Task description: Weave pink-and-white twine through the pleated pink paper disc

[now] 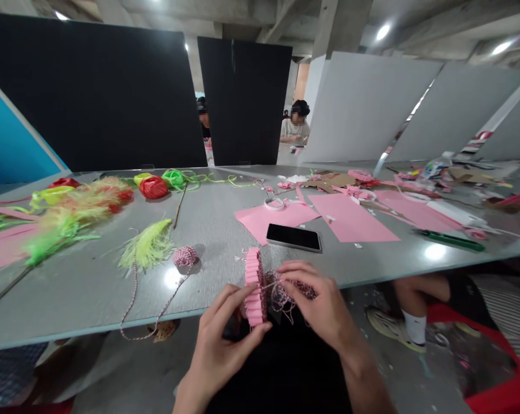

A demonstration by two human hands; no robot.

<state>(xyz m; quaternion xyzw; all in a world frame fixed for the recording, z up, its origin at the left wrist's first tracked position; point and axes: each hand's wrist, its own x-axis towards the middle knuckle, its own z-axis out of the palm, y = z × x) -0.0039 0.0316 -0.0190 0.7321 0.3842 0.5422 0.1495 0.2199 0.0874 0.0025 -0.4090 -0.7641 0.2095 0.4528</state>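
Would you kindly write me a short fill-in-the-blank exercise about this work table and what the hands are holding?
1. The left hand and right hand hold a pleated paper strip coloured ____.
2. The smartphone on the table lies with its screen facing ____.
3. The ball of twine lies to the ____ of the pale feather plume.

Missing words: pink; up; right.

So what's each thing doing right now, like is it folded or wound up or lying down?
left hand, holding the paper
pleated pink paper, folded into tight ridges
red-and-white twine, in messy loops beside the paper
right hand, pinching the twine
twine ball, wound up, its strand hanging over the table edge
smartphone, lying flat, screen dark
tape roll, lying flat
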